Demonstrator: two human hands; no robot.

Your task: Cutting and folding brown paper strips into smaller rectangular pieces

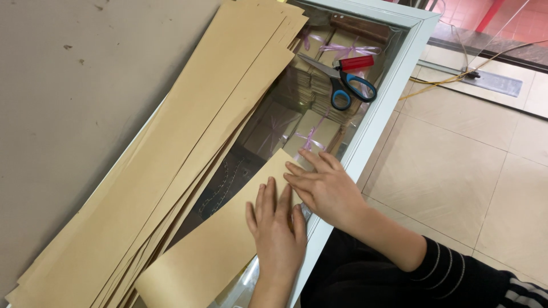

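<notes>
— What are the fingers doing?

— Both hands lie flat, palms down, fingers stretched and slightly spread, gripping nothing. The left hand (pixel 277 225) presses on the near end of a loose kraft paper strip (pixel 222 245); the right hand (pixel 322 185) rests beside it, its fingertips on the strip's upper corner and its index finger just touching the left fingertips.

— And where does that strip lie?

— Slantwise across a glass counter top (pixel 377 108), separate from the big stack of long brown strips (pixel 171 148) fanned along the wall side.

— Anything else on the glass?

— Scissors with blue handles (pixel 342 85) and a small red box (pixel 357 63) at the far end. Under the glass sit bundles tied with lilac ribbon (pixel 311 137).

— The room?

— A grey wall (pixel 68 85) on the left, beige floor tiles (pixel 456 142) on the right, with a yellow cable (pixel 445 80) running across them.
</notes>
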